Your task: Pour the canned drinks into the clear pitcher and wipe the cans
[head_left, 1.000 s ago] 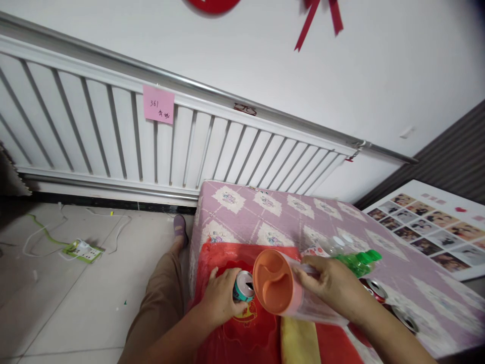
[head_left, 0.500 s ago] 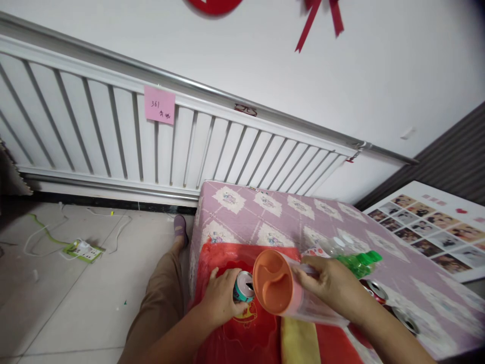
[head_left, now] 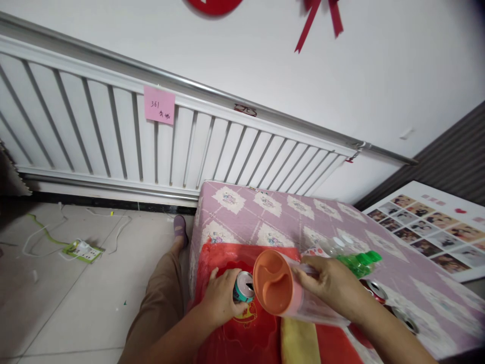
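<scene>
My left hand (head_left: pixel 222 297) is closed round a teal drink can (head_left: pixel 243 288) whose silver top with an open mouth faces up. In my right hand (head_left: pixel 324 280) is a clear plastic pitcher with an orange lid (head_left: pixel 273 282), gripped by its handle and tilted far over to the left. The lid's rim is right beside the can's top; whether they touch I cannot tell. Under both lies a red tray (head_left: pixel 246 336) with a yellow print. A folded yellow cloth (head_left: pixel 300 341) lies below the pitcher.
Green-wrapped clear bottles (head_left: pixel 359 263) lie right of the pitcher. A red can (head_left: pixel 375 290) and a darker can (head_left: pixel 404 319) stand near my right forearm. A purple patterned cloth (head_left: pixel 265 202) covers the table. A power strip (head_left: pixel 84 251) with cables is on the floor.
</scene>
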